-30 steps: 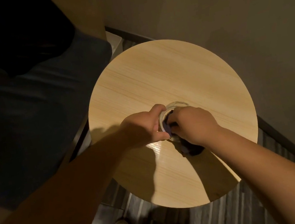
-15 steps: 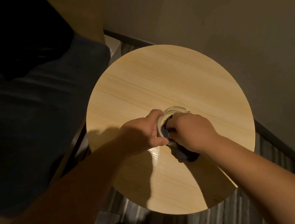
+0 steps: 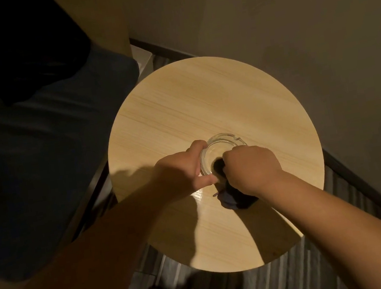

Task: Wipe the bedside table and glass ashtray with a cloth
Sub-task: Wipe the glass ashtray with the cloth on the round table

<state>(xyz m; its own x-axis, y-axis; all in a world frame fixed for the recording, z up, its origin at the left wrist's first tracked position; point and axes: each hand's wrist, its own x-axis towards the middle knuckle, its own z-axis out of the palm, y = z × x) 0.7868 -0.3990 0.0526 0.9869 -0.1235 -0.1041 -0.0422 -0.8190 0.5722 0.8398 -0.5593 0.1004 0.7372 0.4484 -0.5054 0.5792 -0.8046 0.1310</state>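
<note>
Left hand [image 3: 180, 171] grips the glass ashtray [image 3: 220, 150] rim on the counter [image 3: 201, 97], right hand [image 3: 251, 168] clenched on a dark cloth [image 3: 234, 199] stuffed inside the ashtray.

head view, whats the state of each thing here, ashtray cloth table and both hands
glass ashtray: upright on the table, bowl showing no ash
cloth: bunched, one end pressed into the ashtray, the rest trailing onto the table
bedside table: bare except for ashtray and cloth
left hand: grip closed around the ashtray rim
right hand: grip closed on the cloth

Pale wood-grain table [image 3: 205, 106], clear ashtray [image 3: 224, 140], dark cloth [image 3: 234, 200].
</note>
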